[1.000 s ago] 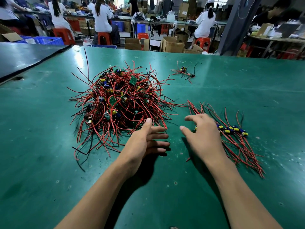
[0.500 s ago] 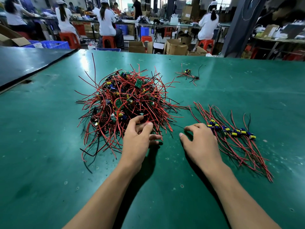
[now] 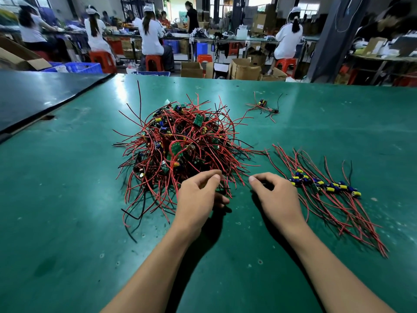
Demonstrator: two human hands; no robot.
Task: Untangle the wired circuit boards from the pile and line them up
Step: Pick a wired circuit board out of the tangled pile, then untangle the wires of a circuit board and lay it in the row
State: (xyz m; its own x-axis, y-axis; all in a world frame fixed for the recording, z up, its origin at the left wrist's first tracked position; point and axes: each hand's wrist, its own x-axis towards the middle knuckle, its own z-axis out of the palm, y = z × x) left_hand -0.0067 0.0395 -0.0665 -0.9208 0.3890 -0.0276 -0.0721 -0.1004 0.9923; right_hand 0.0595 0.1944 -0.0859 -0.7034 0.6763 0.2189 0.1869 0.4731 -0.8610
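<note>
On the green worktop (image 3: pixel 67 199), middle: a pile (image 3: pixel 180 143) of small circuit boards, heaped and tangled in red and black wires.
Left hand (image 3: pixel 198 197): at the pile's near edge, with the thumb and curled fingers closed on red wire ends there.
Right hand (image 3: pixel 275 197): just right of the left hand and apart from it, knuckles up, fingers curled down between the pile and the row; I cannot tell whether it pinches a wire.
Row (image 3: pixel 327 186): right of the hands, boards with blue and yellow parts lie side by side in a slanting line, their red wires trailing toward the near edge.
Stray board (image 3: pixel 262 103): on the far side, alone with a few wires, well apart from the pile.
Background: people (image 3: pixel 151 37) in white tops sit on red stools (image 3: pixel 153 62) at other benches; cardboard boxes (image 3: pixel 246 68) stand on the floor.
</note>
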